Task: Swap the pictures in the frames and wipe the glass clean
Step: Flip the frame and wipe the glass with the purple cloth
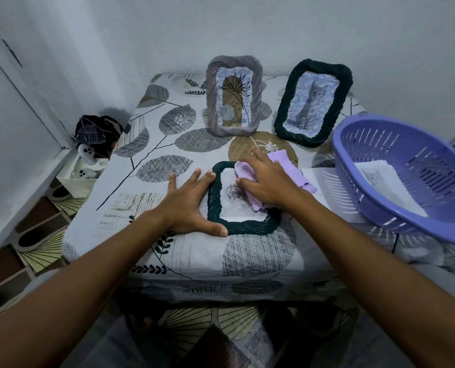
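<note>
A dark green woven frame point(247, 226) with a rose picture lies flat on the table in front of me. My left hand point(189, 204) rests flat against its left edge, fingers spread and the thumb along its bottom corner. My right hand point(266, 181) presses a lilac cloth point(287, 170) onto the frame's glass. At the back, leaning on the wall, stand a grey woven frame point(233, 95) with a leaf drawing and a second dark green frame point(312, 102) with a cat picture.
A purple plastic basket point(406, 176) sits tilted at the right, over loose sheets of paper point(321, 179). The table wears a leaf-print cloth point(146, 166). Left of the table, on the floor, are a dark bag point(97, 132) and a white box with small toys.
</note>
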The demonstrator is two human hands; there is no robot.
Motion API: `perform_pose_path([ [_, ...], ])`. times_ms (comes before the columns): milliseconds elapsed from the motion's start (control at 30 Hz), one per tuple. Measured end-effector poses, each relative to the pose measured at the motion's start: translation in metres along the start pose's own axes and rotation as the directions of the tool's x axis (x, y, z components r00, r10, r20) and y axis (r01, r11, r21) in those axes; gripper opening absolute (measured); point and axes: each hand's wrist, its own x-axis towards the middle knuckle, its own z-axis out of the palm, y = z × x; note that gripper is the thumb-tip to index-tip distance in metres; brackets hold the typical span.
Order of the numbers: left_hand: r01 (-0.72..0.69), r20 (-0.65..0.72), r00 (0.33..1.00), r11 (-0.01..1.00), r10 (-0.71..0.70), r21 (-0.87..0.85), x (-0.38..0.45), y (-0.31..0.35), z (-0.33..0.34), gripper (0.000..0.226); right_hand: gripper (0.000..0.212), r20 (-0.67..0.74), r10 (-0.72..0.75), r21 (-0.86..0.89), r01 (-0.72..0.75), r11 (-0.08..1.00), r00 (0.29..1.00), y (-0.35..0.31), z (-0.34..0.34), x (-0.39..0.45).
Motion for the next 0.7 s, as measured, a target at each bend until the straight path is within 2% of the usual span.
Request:
perform_pose_path([
  [100, 0.005, 0.001, 1.0, 1.0, -0.005, -0.003, 0.0, -0.001, -0.001, 0.146, 0.068, 0.075, 0.063, -0.206, -0.046, 0.978, 0.995, 0.01, 0.006, -0.007],
  [167, 0.006, -0.001, 1.0, 1.0, -0.006, 0.001, 0.0, 0.0, 0.0, 0.145, 0.071, 0.09, 0.096, -0.257, -0.07, 0.964, 0.991, 0.011, 0.01, -0.009],
  [533, 0.004, 0.013, 1.0, 1.0, -0.005, 0.006, 0.0, 0.001, -0.001, 0.144, 0.064, 0.115, 0.058, -0.24, -0.029, 0.97, 0.992, -0.026, 0.018, 0.006],
  [700, 0.0, 0.007, 1.0, 1.0, 0.0, 0.023, 0.0, -0.001, -0.001, 0.144, 0.063, 0.1, 0.091, -0.283, -0.059, 0.957, 0.991, -0.007, 0.009, -0.003],
])
